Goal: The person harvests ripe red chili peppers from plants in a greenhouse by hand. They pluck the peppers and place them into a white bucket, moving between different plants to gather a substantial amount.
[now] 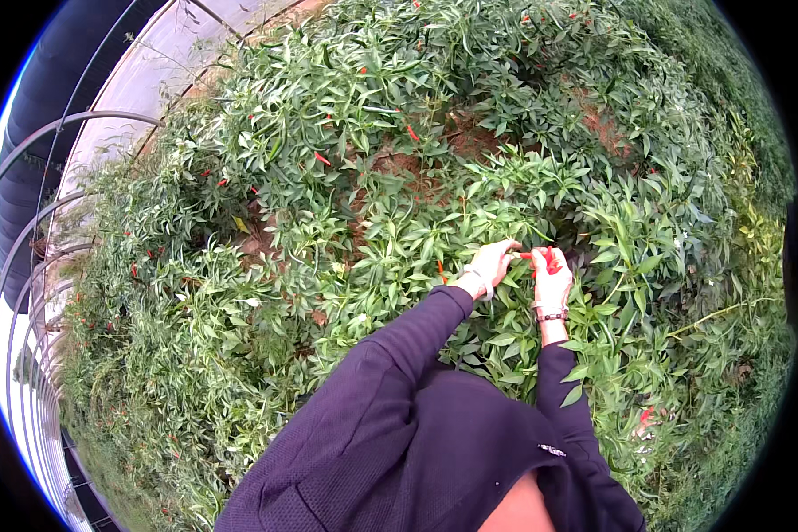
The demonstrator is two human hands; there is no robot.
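Note:
Among the leaves of a chili pepper plant [499, 223], my two hands are close together. Several ripe red chili peppers [554, 261] are gathered in my right hand [550, 284], its fingers curled around them. One more red chili pepper [525, 255] spans the small gap between the hands. My left hand [492, 265] pinches that pepper at its stem end, the fingertips partly hidden by the hand itself. Just left of my left wrist, an orange-red chili pepper [441, 268] hangs in the foliage.
Dense pepper plants surround me, with red peppers [322, 158] and green peppers [276, 147] hanging among the leaves. Brown soil [399, 166] shows between rows. Curved metal hoops [73, 120] and a pale ground strip [133, 73] line the left side. Something red and whitish [646, 419] lies lower right.

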